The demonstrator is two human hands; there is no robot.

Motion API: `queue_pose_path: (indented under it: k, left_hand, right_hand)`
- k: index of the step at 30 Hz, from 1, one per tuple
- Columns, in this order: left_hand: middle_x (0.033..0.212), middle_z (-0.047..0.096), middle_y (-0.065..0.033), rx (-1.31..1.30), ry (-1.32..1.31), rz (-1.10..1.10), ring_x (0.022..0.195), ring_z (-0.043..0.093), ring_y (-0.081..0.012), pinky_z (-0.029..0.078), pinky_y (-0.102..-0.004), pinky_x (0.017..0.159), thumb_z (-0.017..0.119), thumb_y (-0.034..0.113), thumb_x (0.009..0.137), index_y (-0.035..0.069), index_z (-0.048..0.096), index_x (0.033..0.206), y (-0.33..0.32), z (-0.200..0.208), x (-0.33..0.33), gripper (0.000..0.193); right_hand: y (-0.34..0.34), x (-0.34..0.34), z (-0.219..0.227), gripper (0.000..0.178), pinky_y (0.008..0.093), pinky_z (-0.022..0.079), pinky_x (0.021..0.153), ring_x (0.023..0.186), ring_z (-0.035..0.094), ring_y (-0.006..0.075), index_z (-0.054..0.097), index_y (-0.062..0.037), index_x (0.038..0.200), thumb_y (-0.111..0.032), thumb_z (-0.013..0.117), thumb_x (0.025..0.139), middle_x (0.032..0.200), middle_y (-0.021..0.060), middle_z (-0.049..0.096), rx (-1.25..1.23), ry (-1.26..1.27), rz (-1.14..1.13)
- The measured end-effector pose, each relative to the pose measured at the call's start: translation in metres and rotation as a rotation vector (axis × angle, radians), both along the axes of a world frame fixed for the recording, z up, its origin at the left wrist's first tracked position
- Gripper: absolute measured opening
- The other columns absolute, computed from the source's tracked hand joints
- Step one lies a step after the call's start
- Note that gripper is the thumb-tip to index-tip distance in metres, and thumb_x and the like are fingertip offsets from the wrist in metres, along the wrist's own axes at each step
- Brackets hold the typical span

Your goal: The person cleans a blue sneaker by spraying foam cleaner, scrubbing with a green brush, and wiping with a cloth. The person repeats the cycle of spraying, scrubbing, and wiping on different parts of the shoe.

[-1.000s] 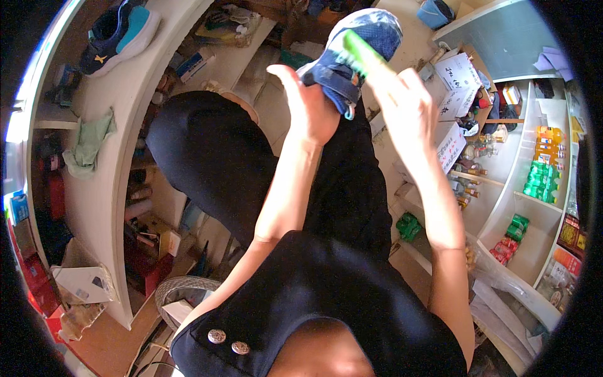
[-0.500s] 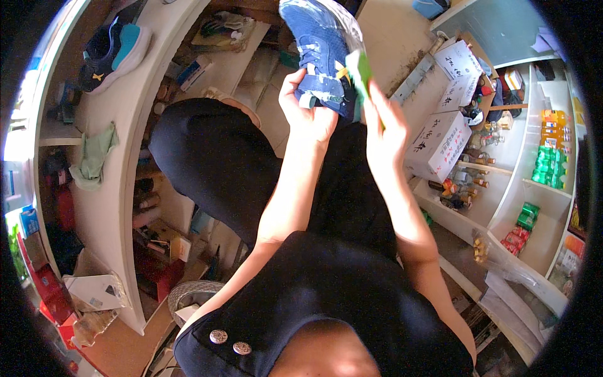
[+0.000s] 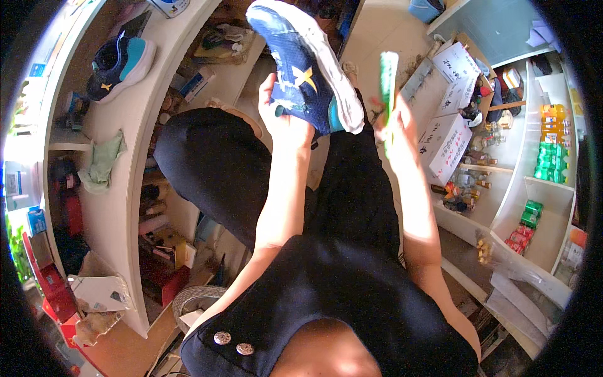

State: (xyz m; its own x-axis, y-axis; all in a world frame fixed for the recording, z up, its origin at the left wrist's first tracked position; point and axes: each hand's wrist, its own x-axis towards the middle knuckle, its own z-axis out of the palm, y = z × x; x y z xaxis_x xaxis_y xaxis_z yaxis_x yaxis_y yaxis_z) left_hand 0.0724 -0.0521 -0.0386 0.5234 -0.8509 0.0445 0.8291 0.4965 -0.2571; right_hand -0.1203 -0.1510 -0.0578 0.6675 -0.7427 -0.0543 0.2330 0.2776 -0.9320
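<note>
A dark blue sneaker with a yellow mark on its side and a white sole is up over my knees. Its side and sole face me, with whitish smears on the upper. My left hand grips it at the heel end, fingers partly hidden behind it. To the right, my right hand is closed round a green brush with pale bristles, held upright and apart from the shoe. A similar sneaker with a teal heel rests on the counter at the left.
A pale green cloth drapes over the white counter at left. White cartons are piled at right, beside shelves with bottles and cans. A blue bucket stands at the far right. A wicker basket is by my left elbow.
The sneaker has turned so its side and white sole show, and has shifted left. My right hand and the brush have moved away from the shoe, to the right.
</note>
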Motion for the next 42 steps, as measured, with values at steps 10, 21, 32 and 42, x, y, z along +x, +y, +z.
queue_pose_path:
  k: [10, 21, 32, 42]
  left_hand:
    - [0.141, 0.047, -0.0124, 0.315, -0.365, 0.015, 0.131, 0.042, -0.0293, 0.026, -0.0478, 0.115, 0.065, 0.065, 0.078, 0.007, 0.040, 0.142, -0.003, 0.017, -0.020, 0.090]
    - [0.114, 0.062, -0.0029, 0.701, -0.945, 0.015, 0.103, 0.057, -0.0147, 0.047, -0.0321, 0.092, 0.072, 0.022, 0.086, 0.006, 0.059, 0.118, 0.000, 0.000, -0.032, 0.038]
    - [0.127, 0.058, -0.0055, 0.616, -0.661, 0.113, 0.119, 0.053, -0.0194, 0.041, -0.0382, 0.104, 0.058, 0.030, 0.097, 0.008, 0.049, 0.133, -0.018, -0.007, -0.040, 0.043]
    - [0.124, 0.062, -0.0081, 0.521, -0.207, 0.110, 0.113, 0.058, -0.0242, 0.043, -0.0452, 0.102, 0.049, 0.049, 0.096, 0.010, 0.056, 0.126, -0.013, -0.012, -0.014, 0.049]
  right_hand:
    - [0.011, 0.040, 0.017, 0.066, 0.0150, 0.035, 0.045, 0.055, 0.039, 0.0013, 0.036, -0.0114, 0.146, -0.042, 0.060, 0.092, 0.087, -0.0056, 0.051, 0.266, -0.066, 0.069]
    - [-0.026, 0.049, 0.075, 0.052, 0.0245, 0.042, 0.061, 0.068, 0.049, 0.0075, 0.050, -0.0175, 0.140, -0.032, 0.064, 0.093, 0.091, -0.0003, 0.062, -0.275, 0.335, -0.016]
    - [0.029, 0.048, 0.063, 0.050, 0.0353, 0.048, 0.052, 0.053, 0.054, 0.0206, 0.059, -0.0285, 0.132, -0.015, 0.071, 0.085, 0.070, 0.0082, 0.050, -1.159, 0.676, -0.422]
    - [0.071, 0.046, 0.029, 0.048, 0.0361, 0.048, 0.050, 0.053, 0.054, 0.0220, 0.057, -0.0296, 0.134, -0.021, 0.068, 0.088, 0.071, 0.0081, 0.052, -1.167, 0.784, -0.328]
